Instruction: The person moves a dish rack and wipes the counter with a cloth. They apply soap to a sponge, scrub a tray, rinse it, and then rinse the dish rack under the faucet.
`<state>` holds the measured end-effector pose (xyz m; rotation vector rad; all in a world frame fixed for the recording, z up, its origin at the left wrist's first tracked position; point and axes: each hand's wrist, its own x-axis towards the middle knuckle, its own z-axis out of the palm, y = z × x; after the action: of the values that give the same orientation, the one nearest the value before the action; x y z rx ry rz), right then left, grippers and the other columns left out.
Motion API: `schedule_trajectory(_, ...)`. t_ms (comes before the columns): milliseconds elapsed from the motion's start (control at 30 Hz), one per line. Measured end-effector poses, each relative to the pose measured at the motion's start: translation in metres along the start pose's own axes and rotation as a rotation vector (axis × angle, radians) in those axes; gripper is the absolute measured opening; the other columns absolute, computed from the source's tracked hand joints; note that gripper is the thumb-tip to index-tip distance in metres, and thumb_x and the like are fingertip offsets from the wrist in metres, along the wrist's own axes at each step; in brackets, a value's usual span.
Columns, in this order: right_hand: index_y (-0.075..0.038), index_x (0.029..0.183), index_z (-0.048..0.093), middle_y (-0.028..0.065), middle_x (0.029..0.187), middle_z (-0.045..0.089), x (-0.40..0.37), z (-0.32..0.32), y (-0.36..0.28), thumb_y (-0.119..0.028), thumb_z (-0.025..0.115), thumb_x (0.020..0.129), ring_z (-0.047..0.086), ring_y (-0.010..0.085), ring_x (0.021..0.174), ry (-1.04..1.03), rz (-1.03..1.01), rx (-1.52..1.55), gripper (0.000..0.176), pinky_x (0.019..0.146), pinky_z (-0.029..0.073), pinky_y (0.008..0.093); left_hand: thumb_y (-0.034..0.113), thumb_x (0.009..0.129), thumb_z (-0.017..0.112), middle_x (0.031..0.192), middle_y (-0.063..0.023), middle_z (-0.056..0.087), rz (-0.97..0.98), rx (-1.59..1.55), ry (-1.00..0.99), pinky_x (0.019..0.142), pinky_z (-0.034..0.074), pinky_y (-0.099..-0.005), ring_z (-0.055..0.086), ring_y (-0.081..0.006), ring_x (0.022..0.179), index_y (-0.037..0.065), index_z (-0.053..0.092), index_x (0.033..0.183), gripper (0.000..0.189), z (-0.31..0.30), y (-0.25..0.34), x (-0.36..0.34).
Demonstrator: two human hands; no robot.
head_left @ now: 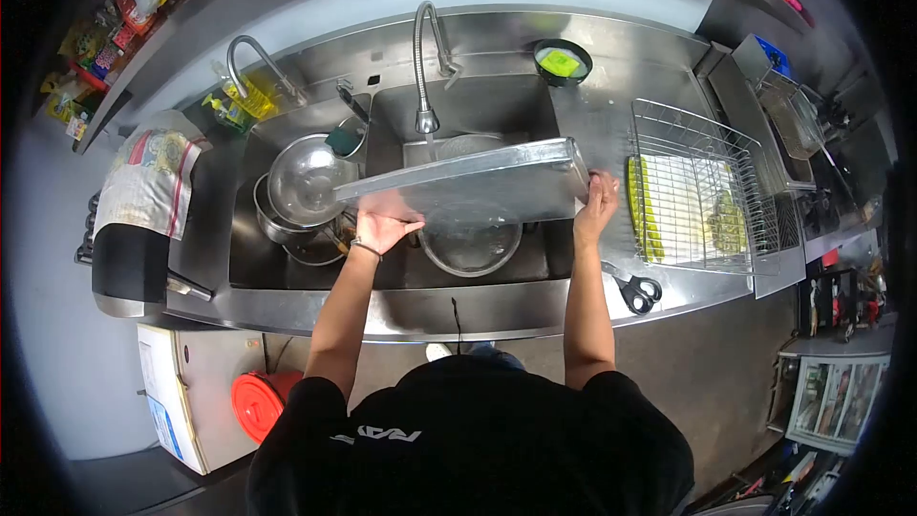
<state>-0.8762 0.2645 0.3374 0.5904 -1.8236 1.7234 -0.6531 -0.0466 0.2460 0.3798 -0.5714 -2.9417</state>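
A rectangular metal tray is held tilted over the right sink basin, under the running spring-neck faucet. My left hand supports its lower left part, with the thumb stretched out and the palm partly showing. At the tray's right end, my right hand grips the edge. Below the tray, a round metal bowl sits in the basin. In the left basin are a large shiny bowl, a pot and a green scouring pad.
A wire dish rack stands on the right counter, with black-handled scissors near the front edge. Behind the sink are a black bowl and yellow soap bottles. A patterned cloth hangs at the left.
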Motion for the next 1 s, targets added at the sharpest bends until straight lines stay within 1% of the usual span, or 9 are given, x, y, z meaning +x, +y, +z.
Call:
schedule_trajectory(200, 0.000, 0.066, 0.054, 0.0083, 0.073, 0.058, 0.008, -0.003, -0.003, -0.037, 0.035, 0.089, 0.042, 0.0210, 0.078, -0.149, 0.010, 0.232, 0.047, 0.075, 0.032, 0.0335, 0.024, 0.073, 0.052, 0.096, -0.0187, 0.061, 0.112, 0.041, 0.295, 0.086, 0.045, -0.0379, 0.058, -0.0306, 0.091, 0.001, 0.059, 0.082, 0.026, 0.063, 0.006, -0.034)
schedule_trajectory(267, -0.002, 0.076, 0.060, 0.0092, 0.090, 0.060, 0.019, -0.002, 0.007, -0.042, 0.031, 0.090, 0.044, 0.0228, 0.092, -0.337, -0.052, 0.111, 0.052, 0.086, 0.032, 0.0349, 0.020, 0.071, 0.052, 0.085, -0.0151, 0.063, -0.077, 0.161, 0.279, 0.074, 0.049, -0.0345, 0.061, -0.0264, 0.078, 0.000, 0.058, 0.084, 0.025, 0.013, 0.026, -0.036)
schedule_trajectory(367, -0.006, 0.112, 0.056, 0.0095, 0.138, 0.033, 0.032, 0.009, 0.015, -0.030, 0.043, 0.087, 0.027, 0.0224, 0.130, -0.634, 0.250, 0.651, 0.037, 0.107, 0.016, 0.0352, 0.023, 0.079, 0.057, 0.074, -0.0089, 0.062, -0.239, 0.372, 0.520, 0.061, 0.050, -0.0325, 0.061, -0.0212, 0.067, 0.000, 0.059, 0.086, 0.024, 0.040, 0.030, -0.052)
schedule_trajectory(400, -0.006, 0.112, 0.056, 0.0095, 0.138, 0.033, 0.033, 0.008, 0.014, -0.030, 0.043, 0.087, 0.027, 0.0224, 0.130, -0.632, 0.242, 0.655, 0.037, 0.107, 0.016, 0.0352, 0.024, 0.081, 0.058, 0.073, -0.0082, 0.062, -0.261, 0.400, 0.590, 0.061, 0.050, -0.0325, 0.061, -0.0210, 0.067, 0.001, 0.059, 0.087, 0.024, 0.043, 0.026, -0.056)
schedule_trajectory(533, -0.013, 0.130, 0.045, 0.0090, 0.147, 0.018, 0.011, 0.008, 0.029, -0.027, 0.054, 0.083, 0.015, 0.0262, 0.136, -1.001, 0.300, 0.351, 0.050, 0.109, 0.013, 0.0364, 0.037, 0.088, 0.053, 0.086, -0.0085, 0.062, -0.116, 0.318, 0.364, 0.068, 0.051, -0.0331, 0.061, -0.0209, 0.074, -0.001, 0.056, 0.103, 0.041, 0.017, 0.032, -0.079)
schedule_trajectory(633, -0.014, 0.132, 0.041, 0.0128, 0.147, 0.016, -0.010, 0.013, 0.025, -0.047, 0.052, 0.081, 0.016, 0.0353, 0.134, -1.160, 0.067, -0.592, 0.062, 0.105, 0.016, 0.0541, 0.037, 0.089, 0.051, 0.097, -0.0068, 0.059, 0.087, 0.446, 0.469, 0.074, 0.050, -0.0337, 0.059, -0.0193, 0.084, 0.004, 0.049, 0.117, 0.043, 0.032, 0.019, -0.090)
schedule_trajectory(733, -0.015, 0.132, 0.041, 0.0130, 0.146, 0.016, -0.053, 0.045, 0.045, -0.057, 0.049, 0.079, 0.015, 0.0346, 0.134, -0.952, -0.172, -0.792, 0.069, 0.103, 0.013, 0.0590, 0.032, 0.090, 0.051, 0.107, -0.0047, 0.055, 0.190, 0.489, 0.481, 0.077, 0.049, -0.0343, 0.056, -0.0178, 0.092, 0.009, 0.044, 0.124, 0.042, 0.041, 0.009, -0.094)
schedule_trajectory(767, -0.017, 0.138, 0.031, 0.0098, 0.149, 0.008, -0.056, 0.056, 0.045, -0.065, 0.034, 0.081, 0.007, 0.0289, 0.137, -1.062, -0.113, -0.885, 0.074, 0.107, 0.005, 0.0541, 0.031, 0.090, 0.051, 0.106, -0.0047, 0.055, 0.236, 0.487, 0.492, 0.078, 0.049, -0.0345, 0.056, -0.0178, 0.092, 0.009, 0.045, 0.123, 0.040, 0.045, 0.006, -0.094)
schedule_trajectory(1000, -0.017, 0.140, 0.026, 0.0131, 0.148, 0.010, -0.098, 0.164, 0.019, -0.067, 0.028, 0.082, 0.006, 0.0291, 0.137, -1.172, -0.001, -0.525, 0.077, 0.107, 0.002, 0.0539, 0.030, 0.091, 0.050, 0.106, -0.0062, 0.056, 0.445, 0.485, 0.607, 0.081, 0.047, -0.0350, 0.055, -0.0191, 0.095, 0.007, 0.044, 0.120, 0.038, 0.052, -0.020, -0.080)
